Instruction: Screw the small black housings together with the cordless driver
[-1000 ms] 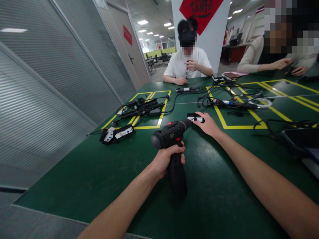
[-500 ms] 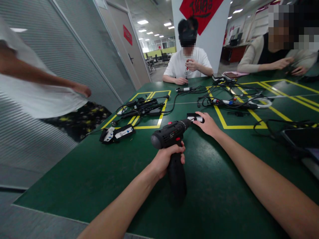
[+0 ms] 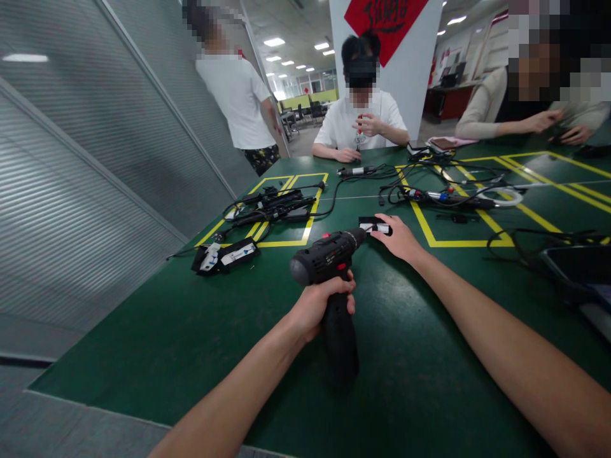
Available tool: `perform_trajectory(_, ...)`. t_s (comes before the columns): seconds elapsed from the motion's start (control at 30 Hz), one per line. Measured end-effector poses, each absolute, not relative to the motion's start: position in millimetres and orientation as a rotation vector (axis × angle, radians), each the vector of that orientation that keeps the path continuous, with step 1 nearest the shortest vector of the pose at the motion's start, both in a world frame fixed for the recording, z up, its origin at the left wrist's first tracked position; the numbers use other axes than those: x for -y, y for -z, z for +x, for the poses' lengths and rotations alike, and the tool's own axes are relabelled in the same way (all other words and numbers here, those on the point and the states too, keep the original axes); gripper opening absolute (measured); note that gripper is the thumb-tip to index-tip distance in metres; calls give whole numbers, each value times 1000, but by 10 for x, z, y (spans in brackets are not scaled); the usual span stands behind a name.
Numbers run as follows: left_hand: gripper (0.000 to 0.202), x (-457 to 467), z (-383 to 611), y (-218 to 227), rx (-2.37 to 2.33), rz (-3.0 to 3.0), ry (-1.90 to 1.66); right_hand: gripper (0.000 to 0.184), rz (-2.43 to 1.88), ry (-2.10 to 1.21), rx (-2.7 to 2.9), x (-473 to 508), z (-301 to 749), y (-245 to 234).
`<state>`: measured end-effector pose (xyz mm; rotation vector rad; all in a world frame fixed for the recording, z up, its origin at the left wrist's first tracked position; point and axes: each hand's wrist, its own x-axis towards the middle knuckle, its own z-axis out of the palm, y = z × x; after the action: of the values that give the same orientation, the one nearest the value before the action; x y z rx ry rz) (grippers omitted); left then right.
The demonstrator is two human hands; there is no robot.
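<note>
My left hand (image 3: 317,304) is wrapped around the grip of a black cordless drill (image 3: 329,257) with red buttons. The drill points away to the right, and its bit meets or nearly meets a small black box with a white face (image 3: 375,227); I cannot tell if they touch. My right hand (image 3: 396,236) grips that box from its right side, thumb in front and fingers behind. The box rests on the green table (image 3: 200,343). To the left lies a black case with white strips and blue bits (image 3: 233,254).
Black cables and tools (image 3: 272,207) lie within yellow tape lines at left. More cables and a pen-like tool (image 3: 443,197) are at right, near a dark device (image 3: 580,267). A person (image 3: 360,127) in a headset sits opposite; another person (image 3: 496,117) sits at right.
The person in the white shirt at left has walked away toward the back. My hands, the drill and the small box look almost unmoved.
</note>
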<state>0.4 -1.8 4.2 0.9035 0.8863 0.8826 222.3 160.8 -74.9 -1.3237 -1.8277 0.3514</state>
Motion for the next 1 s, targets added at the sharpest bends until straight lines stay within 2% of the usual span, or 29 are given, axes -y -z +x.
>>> perform_trajectory(1.0, 22, 12, -2, -26, -867, 914, -900, 55, -1323, -323, 1846, -1618, 2236, 778)
